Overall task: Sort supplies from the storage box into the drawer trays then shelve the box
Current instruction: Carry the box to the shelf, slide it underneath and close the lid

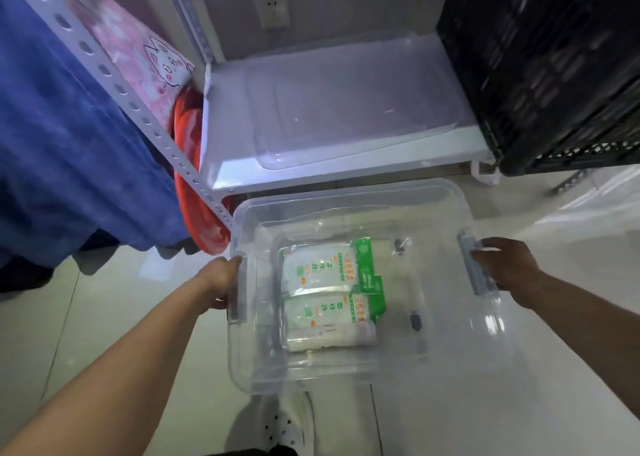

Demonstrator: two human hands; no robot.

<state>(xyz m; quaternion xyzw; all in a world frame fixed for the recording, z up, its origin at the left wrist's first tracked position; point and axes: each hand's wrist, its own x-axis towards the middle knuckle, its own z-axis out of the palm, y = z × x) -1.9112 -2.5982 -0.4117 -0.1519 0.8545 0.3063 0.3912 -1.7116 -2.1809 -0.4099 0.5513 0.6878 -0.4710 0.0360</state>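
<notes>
White shelf (221,175) holds clear lid (346,109); black crate (540,67) right; both hands grasping storage box (433,351) handles.

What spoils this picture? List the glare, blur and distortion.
Head view: wide-angle bending curves the shelf post; glare streaks the clear lid and the storage box wall; the black crate and blue cloth are smeared and soft; the packets stay readable in shape, print blurred.
</notes>
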